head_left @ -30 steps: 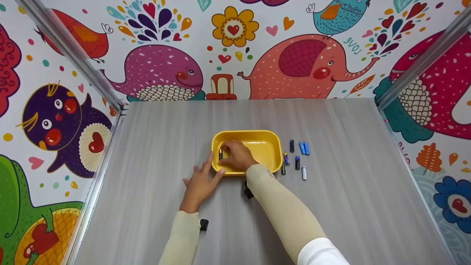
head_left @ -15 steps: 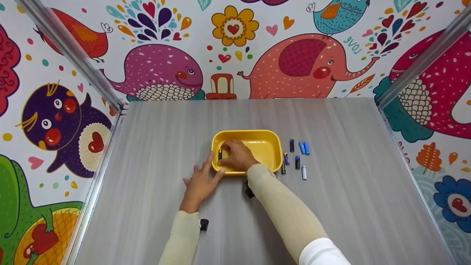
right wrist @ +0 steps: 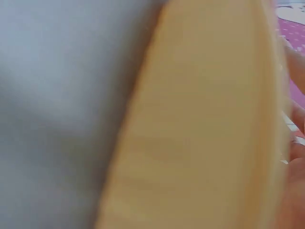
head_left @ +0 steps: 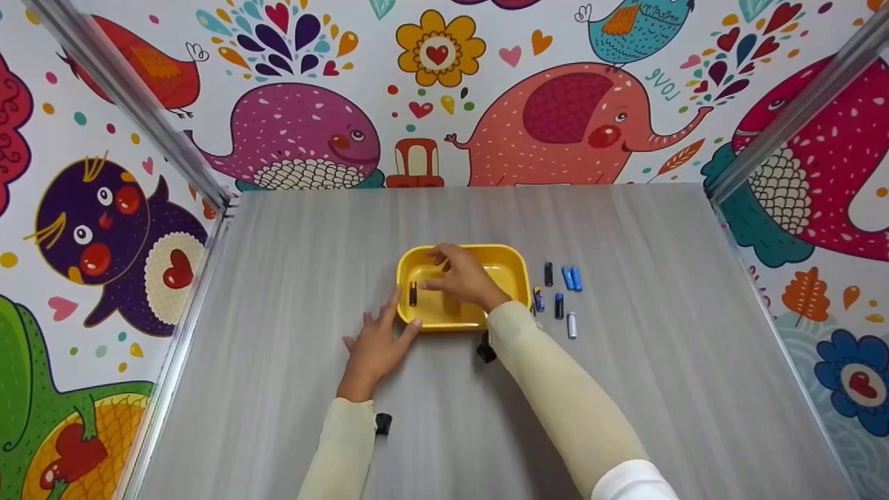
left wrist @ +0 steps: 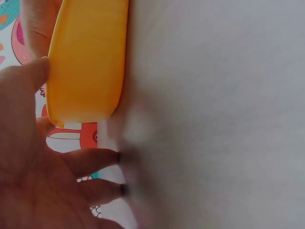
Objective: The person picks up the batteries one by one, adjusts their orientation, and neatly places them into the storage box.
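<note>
A yellow plastic tray [head_left: 510,274] stands on the table. Inside it, by the left wall, lies a dark battery [head_left: 413,293] with copper-coloured parts. My right hand [head_left: 464,278] hovers over the tray just right of that battery, thumb and fingers apart, holding nothing visible. My left hand [head_left: 375,354] touches the tray's front left corner with thumb and index finger, the other fingers spread. In the left wrist view, the thumb [left wrist: 40,71] rests against the tray's rim. The right wrist view is mostly filled by the tray's blurred outer wall [right wrist: 190,119].
Right of the tray lie several loose batteries: a black battery [head_left: 549,273], two blue batteries [head_left: 572,278], a purple-and-yellow battery [head_left: 539,298], a dark blue-topped battery [head_left: 559,306] and a silver battery [head_left: 571,325]. Patterned walls [head_left: 305,132] border the grey table [head_left: 312,243].
My right hand has let go of the dark battery and moved right and up a little, its fingers parting. The battery stays by the tray's left wall. My left hand keeps its place.
</note>
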The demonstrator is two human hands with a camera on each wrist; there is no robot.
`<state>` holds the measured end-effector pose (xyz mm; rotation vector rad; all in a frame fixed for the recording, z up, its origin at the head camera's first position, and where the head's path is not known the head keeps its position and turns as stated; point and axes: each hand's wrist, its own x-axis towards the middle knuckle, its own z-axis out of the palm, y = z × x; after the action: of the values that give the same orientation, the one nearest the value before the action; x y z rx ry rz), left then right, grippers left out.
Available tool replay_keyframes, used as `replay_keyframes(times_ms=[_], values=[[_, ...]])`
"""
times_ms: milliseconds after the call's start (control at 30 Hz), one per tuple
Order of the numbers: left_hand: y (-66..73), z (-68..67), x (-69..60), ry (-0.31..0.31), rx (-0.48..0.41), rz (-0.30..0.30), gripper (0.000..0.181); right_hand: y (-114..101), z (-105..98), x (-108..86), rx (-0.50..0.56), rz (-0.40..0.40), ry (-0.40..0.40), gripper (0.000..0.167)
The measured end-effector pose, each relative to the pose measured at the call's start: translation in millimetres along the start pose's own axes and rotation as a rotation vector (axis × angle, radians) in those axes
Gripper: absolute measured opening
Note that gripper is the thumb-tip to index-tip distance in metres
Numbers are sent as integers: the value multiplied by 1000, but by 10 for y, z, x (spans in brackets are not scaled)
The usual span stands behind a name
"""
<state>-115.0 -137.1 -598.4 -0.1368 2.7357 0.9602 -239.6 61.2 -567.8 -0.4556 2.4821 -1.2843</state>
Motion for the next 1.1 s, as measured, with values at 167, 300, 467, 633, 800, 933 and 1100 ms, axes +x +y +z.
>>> replay_keyframes(times_ms=[167, 300, 467, 633, 800, 933, 1100], values=[[-5, -6, -3, 1, -2, 1, 83, -73, -313, -108, 1, -38, 50, 65], [5, -9, -9, 8, 2, 6, 83, -97, -585, -227, -36, -67, 93, 63], [7, -9, -15, 14, -3, 14, 83, -58, -924, -403, -59, -93, 145, 65], [0, 10, -21, 20, -14, 14, 82, 29, -1238, -590, -119, -105, 211, 68], [7, 21, -22, 21, -29, 19, 82, 174, -1531, -738, -156, -78, 286, 68], [-1, 19, -23, 21, -23, 19, 82, 351, -1731, -849, -176, -71, 315, 73], [0, 11, -29, 25, -26, 23, 83, 620, -1900, -992, -166, -18, 295, 84]])
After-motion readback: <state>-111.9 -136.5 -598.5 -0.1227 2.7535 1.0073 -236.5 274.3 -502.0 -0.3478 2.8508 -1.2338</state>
